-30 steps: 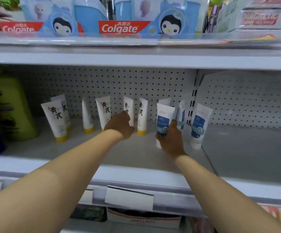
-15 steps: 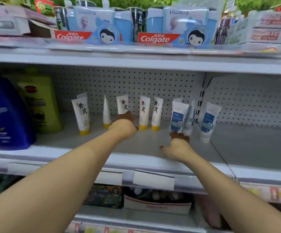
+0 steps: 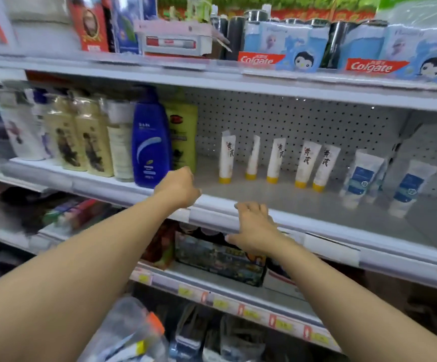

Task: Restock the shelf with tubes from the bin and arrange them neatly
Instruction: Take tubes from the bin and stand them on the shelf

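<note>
1. Shelf [image 3: 303,205]: grey metal deck with a pegboard back; stock stands toward the rear and the front strip lies bare.
2. Yellow-capped tubes [image 3: 272,160]: five white tubes standing cap-down in a loose row, unevenly spaced, the two at the right of the row nearly touching and tilted.
3. Blue-labelled tubes [image 3: 361,178]: white tubes at the right of the yellow-capped row, leaning, one set well apart from the others (motion blur hides their exact count).
4. Left hand [image 3: 177,188]: over the shelf's front edge beside the blue shampoo bottle [image 3: 149,142], fingers loosely curled, grasping nothing.
5. Right hand [image 3: 255,227]: at the price rail [image 3: 212,218], fingers spread and released, nothing held.
6. Bin [image 3: 131,333]: a clear container low in the view below the left forearm, contents blurred; probably the tube supply.
7. Step in hand, as judged: fetch more tubes. Advice: take one kind per trip, stand each on its cap with the label facing out, fill gaps from the back forward, and straighten the leaners first so that new stock does not topple them.
</note>
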Demonstrator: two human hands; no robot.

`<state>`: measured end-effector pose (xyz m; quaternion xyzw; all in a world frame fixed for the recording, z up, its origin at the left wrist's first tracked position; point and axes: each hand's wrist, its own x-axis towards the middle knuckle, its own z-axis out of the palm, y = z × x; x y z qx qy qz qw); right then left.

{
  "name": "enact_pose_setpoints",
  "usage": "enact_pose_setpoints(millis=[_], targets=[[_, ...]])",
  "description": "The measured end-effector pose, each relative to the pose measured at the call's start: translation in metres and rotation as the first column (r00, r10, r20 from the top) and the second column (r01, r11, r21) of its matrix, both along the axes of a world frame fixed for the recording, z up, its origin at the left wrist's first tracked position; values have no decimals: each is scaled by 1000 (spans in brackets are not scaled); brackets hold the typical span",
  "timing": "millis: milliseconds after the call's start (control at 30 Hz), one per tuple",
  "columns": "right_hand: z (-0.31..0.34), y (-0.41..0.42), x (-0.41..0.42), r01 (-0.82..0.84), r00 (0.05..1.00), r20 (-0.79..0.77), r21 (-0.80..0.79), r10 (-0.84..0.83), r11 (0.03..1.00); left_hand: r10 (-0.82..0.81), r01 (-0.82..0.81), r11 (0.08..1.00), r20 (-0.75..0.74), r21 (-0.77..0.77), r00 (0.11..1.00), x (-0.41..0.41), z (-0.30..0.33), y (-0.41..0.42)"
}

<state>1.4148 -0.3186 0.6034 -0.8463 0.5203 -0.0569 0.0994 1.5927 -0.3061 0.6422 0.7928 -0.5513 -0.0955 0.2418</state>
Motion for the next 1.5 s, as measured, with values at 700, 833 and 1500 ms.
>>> enact_pose_setpoints(millis=[700,833,1500], targets=[[-199,106,227,-398,845,-207,370,492,839,539,-442,743,-57,502,841,229,-235,232],[-250,103,242,-414,800,-237,447,551,793,584,-438,659,-49,611,810,233,-285,247],[-456,100,286,-261,779,-192,766,597,588,629,-284,485,-104,827,770,208,-474,225]])
